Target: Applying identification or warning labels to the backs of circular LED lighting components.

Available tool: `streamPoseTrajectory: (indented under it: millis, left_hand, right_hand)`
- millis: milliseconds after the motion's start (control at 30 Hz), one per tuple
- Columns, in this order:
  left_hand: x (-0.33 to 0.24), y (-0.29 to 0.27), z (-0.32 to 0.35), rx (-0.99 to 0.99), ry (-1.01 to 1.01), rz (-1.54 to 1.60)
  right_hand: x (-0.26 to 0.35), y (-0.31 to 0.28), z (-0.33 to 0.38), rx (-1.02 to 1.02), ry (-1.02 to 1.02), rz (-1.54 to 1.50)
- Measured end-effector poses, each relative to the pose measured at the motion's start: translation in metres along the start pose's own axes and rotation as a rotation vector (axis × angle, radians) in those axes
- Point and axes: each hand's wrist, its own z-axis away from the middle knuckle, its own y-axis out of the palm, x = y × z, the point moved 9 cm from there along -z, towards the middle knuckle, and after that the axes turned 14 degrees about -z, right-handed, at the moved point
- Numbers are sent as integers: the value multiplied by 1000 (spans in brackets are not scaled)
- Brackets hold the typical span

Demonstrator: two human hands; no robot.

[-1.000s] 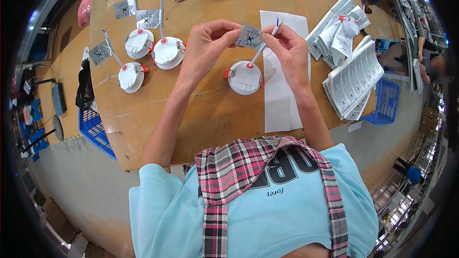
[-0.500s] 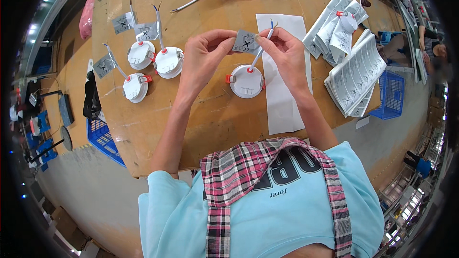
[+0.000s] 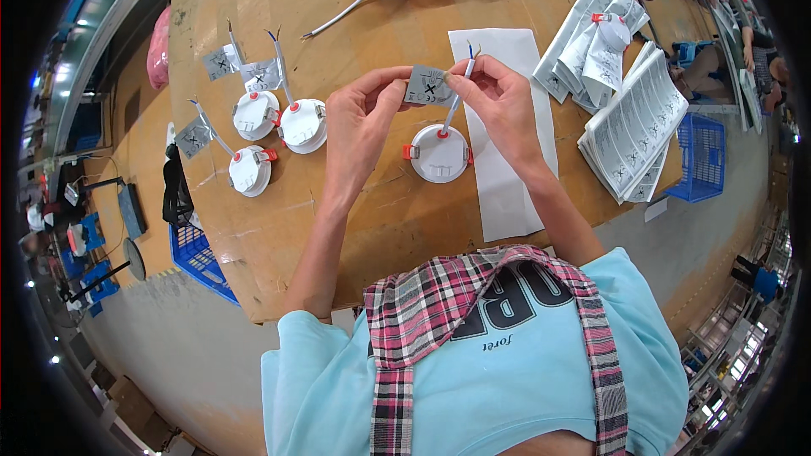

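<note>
1. The grey label [image 3: 429,84] is pinched at its left edge by the left hand [image 3: 359,122], as it was a second ago.
2. The lead [image 3: 456,93] is pinched by the right hand [image 3: 503,101]; the label has been brought against it.
3. The lamp [image 3: 439,154] lies on the table [image 3: 253,228] below, hardly shifted.

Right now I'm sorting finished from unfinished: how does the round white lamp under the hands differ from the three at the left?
The round white lamp under the hands has its lead lifted, pinched by the right hand, the grey label held by the left hand. The three lamps at the left lie untouched, labels already on their leads. All are white with red clips.
</note>
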Motion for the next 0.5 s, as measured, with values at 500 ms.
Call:
streamPoseTrajectory:
  millis: [500]
  left_hand:
    - [25,2,-5,89,-76,105]
  right_hand:
    - [-2,-2,-2,12,6,-1]
